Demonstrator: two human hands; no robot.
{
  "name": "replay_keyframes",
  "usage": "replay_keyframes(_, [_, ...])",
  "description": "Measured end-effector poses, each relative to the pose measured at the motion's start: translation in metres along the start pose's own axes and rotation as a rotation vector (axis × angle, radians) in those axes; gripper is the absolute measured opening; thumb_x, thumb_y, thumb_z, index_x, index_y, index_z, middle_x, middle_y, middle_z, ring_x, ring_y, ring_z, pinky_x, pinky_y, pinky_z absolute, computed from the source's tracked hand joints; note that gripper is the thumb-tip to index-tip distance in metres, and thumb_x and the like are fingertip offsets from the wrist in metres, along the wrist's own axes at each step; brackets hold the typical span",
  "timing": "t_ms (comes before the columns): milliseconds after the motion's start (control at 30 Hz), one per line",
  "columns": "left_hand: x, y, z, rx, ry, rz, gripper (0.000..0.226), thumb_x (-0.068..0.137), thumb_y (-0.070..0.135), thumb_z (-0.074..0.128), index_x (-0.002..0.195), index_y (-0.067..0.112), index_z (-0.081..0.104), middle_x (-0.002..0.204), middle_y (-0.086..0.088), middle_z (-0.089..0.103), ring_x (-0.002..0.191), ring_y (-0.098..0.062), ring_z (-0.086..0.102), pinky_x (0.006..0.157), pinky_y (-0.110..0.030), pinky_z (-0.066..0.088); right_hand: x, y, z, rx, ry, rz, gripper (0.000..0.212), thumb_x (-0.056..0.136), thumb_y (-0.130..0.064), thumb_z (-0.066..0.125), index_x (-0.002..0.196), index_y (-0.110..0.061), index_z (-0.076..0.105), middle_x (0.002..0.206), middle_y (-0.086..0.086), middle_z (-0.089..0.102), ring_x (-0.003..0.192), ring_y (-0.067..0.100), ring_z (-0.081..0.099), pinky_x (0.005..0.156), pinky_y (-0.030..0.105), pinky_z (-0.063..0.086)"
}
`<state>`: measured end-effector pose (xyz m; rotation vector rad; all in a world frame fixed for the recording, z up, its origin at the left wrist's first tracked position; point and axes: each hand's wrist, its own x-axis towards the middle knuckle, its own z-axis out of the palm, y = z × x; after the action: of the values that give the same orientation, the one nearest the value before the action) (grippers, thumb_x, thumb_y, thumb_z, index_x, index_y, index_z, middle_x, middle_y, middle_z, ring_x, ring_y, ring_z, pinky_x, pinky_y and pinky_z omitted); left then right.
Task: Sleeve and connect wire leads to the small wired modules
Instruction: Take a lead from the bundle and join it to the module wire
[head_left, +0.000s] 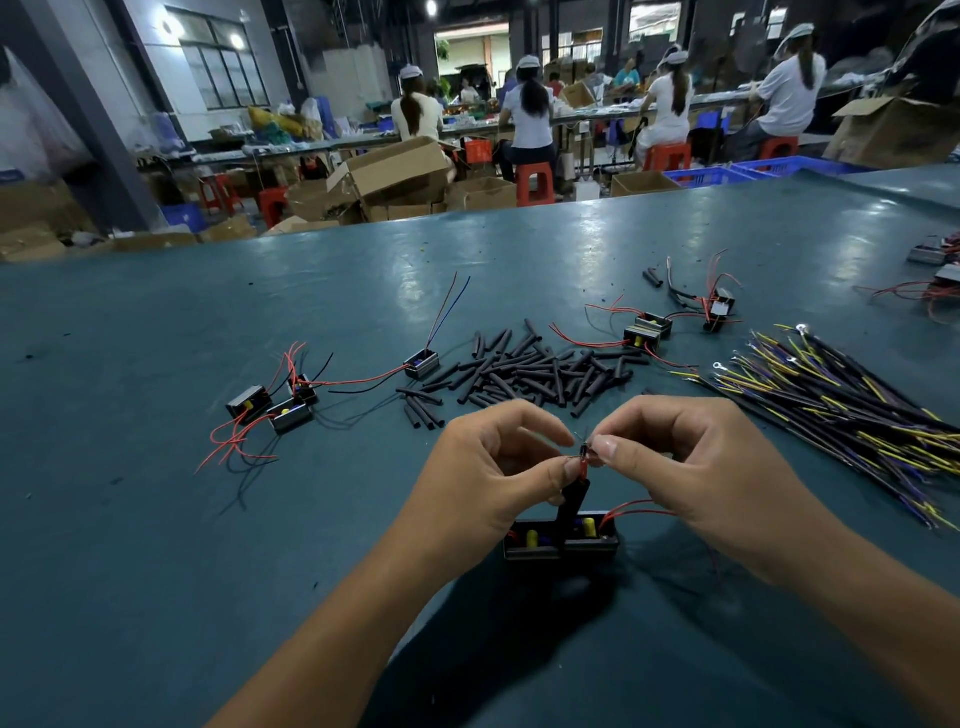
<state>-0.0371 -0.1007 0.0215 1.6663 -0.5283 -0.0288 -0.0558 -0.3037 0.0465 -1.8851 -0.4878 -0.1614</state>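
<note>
Two small black modules (561, 540) with yellow parts sit side by side on the green table (156, 545) below my hands. A black sleeve (571, 501) rises from them to a red wire lead (583, 466). My left hand (493, 473) pinches the red lead just above the sleeve. My right hand (691, 467) pinches thin wire ends at the same spot, fingertips almost touching the left ones. Another red lead (634, 509) runs from the right module under my right hand.
A pile of black sleeves (524, 374) lies beyond my hands. Wired modules (275, 405) lie at the left, one module (422, 362) by the pile, others (649, 330) at back right. A bundle of black, yellow and purple leads (841, 405) lies at right. People sit far behind.
</note>
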Motion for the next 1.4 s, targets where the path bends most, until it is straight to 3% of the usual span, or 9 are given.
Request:
replay_keyframes(100, [-0.002,0.002,0.000,0.057,0.014,0.041,0.024,0.085,0.021,0.080,0.104,0.029,0.068,0.080,-0.008,0.075,0.071,-0.019,0.073,0.072,-0.029,0.059,0.000,0.001,0.000,-0.028,0.004,-0.002,0.013,0.090,-0.017,0.069,0.080,-0.023,0.074,0.075,-0.001,0.072,0.068,0.009,0.065,0.063,0.014,0.047])
replay_keyframes(367, [-0.004,0.004,0.002,0.214,0.059,0.146,0.013,0.087,0.026,0.074,0.100,0.027,0.069,0.082,0.001,0.077,0.069,-0.018,0.074,0.068,-0.030,0.060,0.001,0.004,0.003,0.095,-0.003,0.041,0.016,0.090,-0.011,0.069,0.078,-0.018,0.077,0.059,-0.007,0.065,0.047,-0.003,0.049,0.048,0.005,0.035])
replay_keyframes(667, [0.000,0.006,-0.001,0.197,0.012,0.151,0.010,0.090,0.031,0.070,0.095,0.023,0.066,0.081,-0.001,0.076,0.066,-0.020,0.073,0.068,-0.025,0.056,0.001,0.005,-0.002,0.050,-0.081,-0.021,0.010,0.093,-0.018,0.068,0.086,-0.020,0.075,0.073,-0.008,0.071,0.056,-0.003,0.057,0.054,0.006,0.040])
replay_keyframes(733, [0.002,0.006,-0.003,0.174,-0.016,0.129,0.009,0.090,0.029,0.071,0.094,0.022,0.067,0.078,-0.002,0.075,0.065,-0.020,0.072,0.068,-0.025,0.054,0.000,0.005,-0.004,0.037,-0.090,-0.014,0.007,0.086,-0.026,0.068,0.088,-0.026,0.074,0.077,-0.005,0.071,0.063,0.000,0.060,0.057,0.012,0.047])
replay_keyframes(867, [0.007,0.010,-0.011,0.152,-0.069,0.092,0.008,0.089,0.028,0.075,0.091,0.020,0.072,0.075,0.000,0.073,0.067,-0.016,0.069,0.066,-0.020,0.050,-0.003,0.006,-0.002,-0.074,-0.094,-0.048,0.014,0.079,-0.035,0.070,0.092,-0.030,0.072,0.080,0.001,0.070,0.073,0.025,0.066,0.068,0.042,0.057])
replay_keyframes(1033, [0.013,0.018,-0.019,0.262,-0.106,0.058,0.018,0.082,0.045,0.075,0.085,0.027,0.074,0.073,0.002,0.067,0.067,-0.015,0.053,0.062,-0.036,0.041,-0.005,0.009,0.007,-0.182,-0.030,-0.136,0.005,0.081,-0.030,0.073,0.086,-0.029,0.071,0.072,-0.009,0.066,0.063,0.008,0.058,0.060,0.027,0.048])
replay_keyframes(1100, [0.015,0.022,-0.021,0.282,-0.139,0.041,0.015,0.084,0.039,0.076,0.084,0.025,0.074,0.070,0.004,0.063,0.065,-0.014,0.050,0.061,-0.035,0.039,-0.005,0.009,0.009,-0.197,-0.012,-0.138,0.005,0.082,-0.029,0.075,0.085,-0.029,0.071,0.072,-0.010,0.067,0.063,0.008,0.059,0.060,0.027,0.048])
replay_keyframes(1267, [0.017,0.038,-0.024,0.380,-0.224,0.037,0.008,0.088,0.027,0.077,0.083,0.020,0.075,0.067,0.002,0.062,0.063,-0.007,0.048,0.059,-0.021,0.038,-0.004,0.008,0.013,-0.185,0.036,-0.149,0.005,0.081,-0.025,0.073,0.077,-0.028,0.071,0.063,-0.017,0.063,0.057,0.002,0.056,0.056,0.010,0.038])
replay_keyframes(1400, [0.019,0.055,-0.027,0.549,-0.282,0.026,0.013,0.090,0.037,0.071,0.080,0.029,0.073,0.062,0.006,0.057,0.057,-0.004,0.042,0.055,-0.018,0.035,-0.005,0.008,0.014,-0.184,0.054,-0.135,0.004,0.079,-0.031,0.071,0.076,-0.028,0.071,0.061,-0.012,0.062,0.052,0.003,0.051,0.051,0.018,0.039])
